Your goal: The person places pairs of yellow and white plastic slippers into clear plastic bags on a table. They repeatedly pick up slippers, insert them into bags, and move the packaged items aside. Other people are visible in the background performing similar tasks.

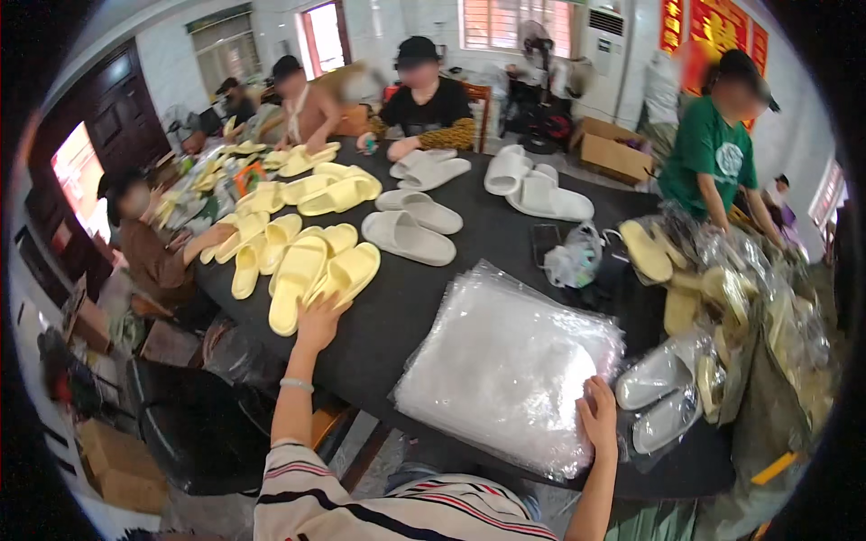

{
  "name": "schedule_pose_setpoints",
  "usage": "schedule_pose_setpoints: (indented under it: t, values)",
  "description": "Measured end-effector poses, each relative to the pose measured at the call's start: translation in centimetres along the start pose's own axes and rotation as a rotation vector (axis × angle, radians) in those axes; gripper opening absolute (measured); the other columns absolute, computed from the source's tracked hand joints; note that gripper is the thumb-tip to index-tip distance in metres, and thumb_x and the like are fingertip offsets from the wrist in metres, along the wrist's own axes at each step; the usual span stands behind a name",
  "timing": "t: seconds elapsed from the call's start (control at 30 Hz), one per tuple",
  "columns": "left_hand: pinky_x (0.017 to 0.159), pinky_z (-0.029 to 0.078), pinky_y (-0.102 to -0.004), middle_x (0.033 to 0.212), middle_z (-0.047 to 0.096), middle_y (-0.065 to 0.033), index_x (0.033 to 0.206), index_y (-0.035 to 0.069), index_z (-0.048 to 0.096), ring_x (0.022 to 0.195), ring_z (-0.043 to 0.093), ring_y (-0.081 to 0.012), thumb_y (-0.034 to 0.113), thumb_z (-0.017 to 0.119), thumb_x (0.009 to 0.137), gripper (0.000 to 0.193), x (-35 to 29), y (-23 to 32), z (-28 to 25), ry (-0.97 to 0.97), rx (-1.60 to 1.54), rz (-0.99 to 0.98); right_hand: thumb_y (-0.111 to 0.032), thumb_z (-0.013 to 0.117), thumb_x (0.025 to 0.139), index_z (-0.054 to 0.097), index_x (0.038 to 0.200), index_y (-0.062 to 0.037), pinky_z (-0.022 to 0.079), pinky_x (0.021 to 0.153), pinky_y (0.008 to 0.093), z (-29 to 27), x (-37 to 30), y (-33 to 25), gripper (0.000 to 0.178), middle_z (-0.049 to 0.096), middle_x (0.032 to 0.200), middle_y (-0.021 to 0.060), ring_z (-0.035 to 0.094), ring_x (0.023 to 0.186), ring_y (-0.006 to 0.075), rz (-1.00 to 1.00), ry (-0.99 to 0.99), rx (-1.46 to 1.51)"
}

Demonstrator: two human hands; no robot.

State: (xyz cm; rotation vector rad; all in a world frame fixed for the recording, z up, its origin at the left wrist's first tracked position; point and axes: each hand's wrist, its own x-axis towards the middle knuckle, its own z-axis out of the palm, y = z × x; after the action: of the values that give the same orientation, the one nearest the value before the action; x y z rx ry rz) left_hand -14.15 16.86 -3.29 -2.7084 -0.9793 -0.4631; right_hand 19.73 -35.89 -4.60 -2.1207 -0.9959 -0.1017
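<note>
My left hand (320, 322) reaches out to a pair of pale yellow slippers (299, 273) on the black table, its fingers closed on their near ends. Another yellow slipper (350, 273) of the group lies just right of the fingertips. My right hand (598, 422) rests at the right edge of a thick stack of clear plastic bags (496, 370), thumb and fingers apart. Right of this hand lies a pair of white slippers (657, 383) inside a clear bag.
Pairs of grey-white slippers (410, 236) and white slippers (550, 197) stand farther back on the table (361, 379). Bagged yellow slippers (722, 293) pile up at the right, near a person in green (708, 162). Other people sit along the far and left sides. A black chair (194, 424) stands at left.
</note>
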Motion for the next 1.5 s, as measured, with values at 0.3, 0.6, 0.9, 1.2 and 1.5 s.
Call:
schedule_pose_setpoints:
  t: [0.3, 0.6, 0.9, 1.2, 1.5]
  values:
    - [0.108, 0.015, -0.0726, 0.141, 0.052, 0.0005, 0.126, 0.041, 0.06, 0.132, 0.046, -0.0282, 0.022, 0.053, 0.093, 0.039, 4.0, -3.9, 1.7, -0.097, -0.033, -0.112, -0.011, 0.07, 0.079, 0.061, 0.117, 0.0003, 0.037, 0.106, 0.0449, -0.1, -0.5, 1.0, 0.041, 0.055, 0.131, 0.0224, 0.049, 0.124, 0.0397, 0.018, 0.004, 0.008]
    - [0.113, 0.024, -0.0519, 0.147, 0.043, -0.0144, 0.13, 0.009, 0.059, 0.138, 0.033, -0.039, 0.018, 0.061, 0.091, 0.04, 6.3, 2.2, 5.0, 0.101, -0.292, -0.123, -0.015, 0.065, 0.088, 0.053, 0.134, -0.0078, 0.039, 0.107, 0.0402, -0.8, -0.7, -0.3, 0.048, 0.043, 0.145, 0.0178, 0.044, 0.13, 0.0353, 0.034, -0.016, 0.156]
    - [0.116, 0.012, -0.0535, 0.151, 0.037, -0.0142, 0.143, 0.006, 0.042, 0.143, 0.027, -0.0335, 0.028, 0.055, 0.095, 0.055, 2.4, 22.7, -4.3, -0.199, -0.56, 0.495, -0.019, 0.072, 0.083, 0.044, 0.141, -0.0091, 0.035, 0.107, 0.0464, -9.0, -4.6, -3.1, 0.065, 0.04, 0.146, 0.0202, 0.042, 0.13, 0.0394, 0.186, 0.516, -0.261]
    - [0.116, 0.012, -0.0555, 0.151, 0.037, -0.0169, 0.142, 0.005, 0.045, 0.143, 0.027, -0.0367, 0.034, 0.054, 0.091, 0.059, 2.1, 25.3, -1.2, -0.238, -0.434, 0.504, -0.041, 0.067, 0.087, 0.046, 0.143, -0.0313, 0.028, 0.113, 0.0489, -10.0, -3.5, 5.7, 0.061, 0.024, 0.146, 0.041, 0.024, 0.138, 0.0542, 0.502, 0.357, -0.291]
    - [0.116, 0.012, -0.0545, 0.151, 0.037, -0.0184, 0.141, 0.002, 0.045, 0.142, 0.028, -0.0363, 0.035, 0.054, 0.092, 0.06, 1.8, 25.3, -1.5, -0.271, -0.436, 0.492, -0.019, 0.065, 0.083, 0.062, 0.112, -0.0093, 0.049, 0.087, 0.0427, -9.0, -0.4, 8.2, 0.031, 0.058, 0.11, 0.0192, 0.059, 0.099, 0.036, 0.486, 0.575, -0.36]
